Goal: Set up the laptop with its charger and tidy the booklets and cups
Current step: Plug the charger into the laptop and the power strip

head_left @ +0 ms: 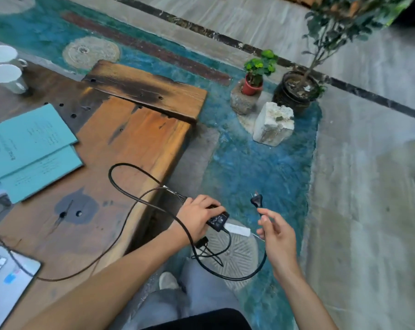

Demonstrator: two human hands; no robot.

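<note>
The charger step is in hand: beside the desk [130,144], the charger brick [218,220] is clasped by the left hand [199,217] and the plug [256,200] pinched by the right hand [276,236], so a socket, none in view, must be found next.

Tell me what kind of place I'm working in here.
Probably a decorated lounge or tea-room corner, not an office: a rustic slab wooden table with two white cups, a teal resin floor set with stones, and potted plants beside a stone block.

Cable loop [130,186] crosses table edge [139,225] — booklets [32,148], cups [6,72] crowd left.
</note>
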